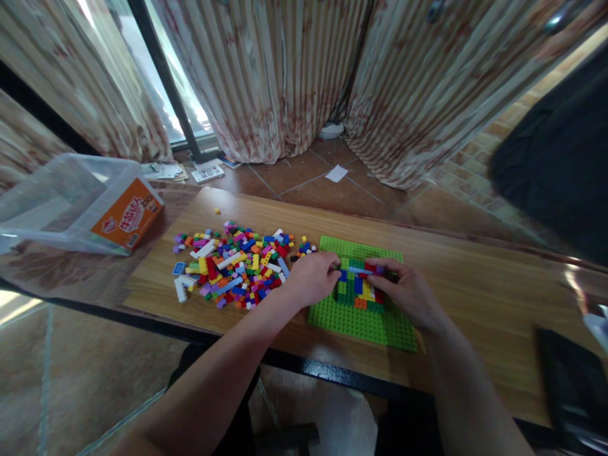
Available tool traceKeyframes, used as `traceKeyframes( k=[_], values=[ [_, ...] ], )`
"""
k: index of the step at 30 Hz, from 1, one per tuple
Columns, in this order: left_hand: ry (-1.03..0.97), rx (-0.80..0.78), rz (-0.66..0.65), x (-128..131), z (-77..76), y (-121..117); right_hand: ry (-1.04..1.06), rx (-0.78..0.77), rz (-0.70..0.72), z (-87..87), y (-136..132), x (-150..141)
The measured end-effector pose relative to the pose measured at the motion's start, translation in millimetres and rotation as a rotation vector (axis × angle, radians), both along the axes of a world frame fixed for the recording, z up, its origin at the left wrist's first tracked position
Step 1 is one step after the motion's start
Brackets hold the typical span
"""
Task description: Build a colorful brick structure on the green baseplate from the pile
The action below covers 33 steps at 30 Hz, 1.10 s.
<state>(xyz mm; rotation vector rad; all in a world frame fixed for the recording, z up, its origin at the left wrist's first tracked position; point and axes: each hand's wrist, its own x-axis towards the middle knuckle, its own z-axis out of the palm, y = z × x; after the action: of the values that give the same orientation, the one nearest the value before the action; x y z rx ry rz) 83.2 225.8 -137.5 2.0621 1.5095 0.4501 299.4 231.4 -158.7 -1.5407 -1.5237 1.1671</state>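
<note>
A green studded baseplate [363,329] lies on the table, bearing a low patchwork of building bricks [349,288] in green, blue, yellow, red and orange. At the patchwork's upper left edge, my left hand [311,278] is closed, its fingertips pressed together; what they hold, if anything, is too small to make out. From the other side, my right hand [408,291] reaches over the upper right corner. Its thumb and fingers close around a small purple-and-red brick piece [379,269] there, partly covering it. A light blue brick [357,270] shows between the two hands.
Left of the baseplate spreads a heap of loose mixed bricks [237,269]. A clear plastic bin [71,209] with an orange label stands at the far left. A dark flat object [572,380] is at the table's right end. Striped curtains [266,82] hang beyond the table.
</note>
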Motion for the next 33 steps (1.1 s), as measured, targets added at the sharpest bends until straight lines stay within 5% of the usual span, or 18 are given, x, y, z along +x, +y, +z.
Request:
traceKeyframes(
  k=[33],
  values=[
    [0.015, 0.004, -0.001, 0.7, -1.8, 0.2, -0.063, 0.045, -0.031, 1.3, -1.1, -4.7]
  ],
)
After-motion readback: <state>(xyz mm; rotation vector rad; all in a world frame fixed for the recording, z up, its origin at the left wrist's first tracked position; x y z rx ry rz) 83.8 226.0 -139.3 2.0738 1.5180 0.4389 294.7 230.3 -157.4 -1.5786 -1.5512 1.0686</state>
